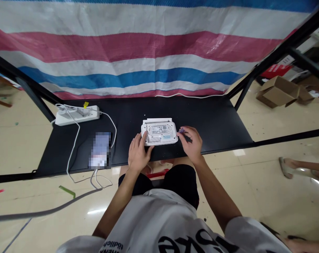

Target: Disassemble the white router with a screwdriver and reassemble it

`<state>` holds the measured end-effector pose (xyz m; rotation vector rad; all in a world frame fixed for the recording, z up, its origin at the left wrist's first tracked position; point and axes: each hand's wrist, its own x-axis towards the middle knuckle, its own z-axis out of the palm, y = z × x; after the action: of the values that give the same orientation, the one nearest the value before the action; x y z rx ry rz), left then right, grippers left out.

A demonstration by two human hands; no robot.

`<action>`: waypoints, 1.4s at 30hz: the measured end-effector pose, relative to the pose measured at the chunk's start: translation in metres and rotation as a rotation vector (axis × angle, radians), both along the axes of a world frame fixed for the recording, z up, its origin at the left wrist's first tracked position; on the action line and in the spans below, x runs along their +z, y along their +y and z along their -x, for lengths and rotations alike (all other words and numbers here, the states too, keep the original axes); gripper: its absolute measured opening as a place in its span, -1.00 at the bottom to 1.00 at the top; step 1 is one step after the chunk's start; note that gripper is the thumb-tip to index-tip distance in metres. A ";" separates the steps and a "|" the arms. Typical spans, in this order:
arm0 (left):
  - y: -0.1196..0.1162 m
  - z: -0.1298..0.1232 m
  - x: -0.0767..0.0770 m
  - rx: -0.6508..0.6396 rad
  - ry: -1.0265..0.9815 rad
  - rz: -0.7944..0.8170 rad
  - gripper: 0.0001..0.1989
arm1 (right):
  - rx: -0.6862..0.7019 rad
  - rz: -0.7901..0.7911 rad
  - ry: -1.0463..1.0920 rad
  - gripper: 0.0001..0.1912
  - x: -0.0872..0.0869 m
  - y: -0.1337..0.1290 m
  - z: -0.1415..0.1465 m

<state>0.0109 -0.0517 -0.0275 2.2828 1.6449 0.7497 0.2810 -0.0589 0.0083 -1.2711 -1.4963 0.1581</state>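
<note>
Fingers (144, 137) of the left hand lie spread and slightly curled over the lower left corner of a white router (159, 132), pressing on it without closing around it. Fingertips (182, 130) of the right hand are pinched together on a small purple-tipped object (180, 130), too small to identify, right at the router's right edge; whether it touches the casing cannot be told. The router lies flat near the middle of the desk's front edge, with its vented, labelled underside facing up and a white bar along its far side.

The black desk (191, 119) stands on a black metal frame (35, 98) before a striped pink, white and blue tarpaulin (122, 52). A white power strip (77, 115) with a yellow tag (86, 104) sits near the back left corner, and white cables (74, 147) loop from it over the left edge. A pixelated patch (100, 150) hides whatever lies near the front left edge. On the cream tiled floor (254, 196) are a grey cable (43, 211), a green strip (67, 192) and, at far right, an opened cardboard box (277, 92). Another person's sandalled foot (285, 168) enters from the right.

Both forearms reach forward from a white printed T-shirt (175, 232), the elbows held wide, above black shorts (180, 182).
</note>
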 end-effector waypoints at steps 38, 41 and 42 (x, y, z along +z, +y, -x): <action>0.002 0.002 -0.005 0.001 -0.006 -0.025 -0.26 | 0.147 -0.104 -0.169 -0.63 0.013 0.012 -0.002; 0.002 0.002 -0.005 -0.001 -0.020 -0.011 -0.25 | 0.151 -0.082 -0.194 -0.59 0.013 0.011 -0.003; 0.002 0.002 -0.005 -0.002 -0.025 -0.006 -0.25 | 0.171 -0.054 -0.174 -0.57 0.013 0.011 -0.003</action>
<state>0.0086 -0.0500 -0.0324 2.2699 1.6318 0.7805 0.2840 -0.0480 0.0212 -1.1360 -1.7484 0.1202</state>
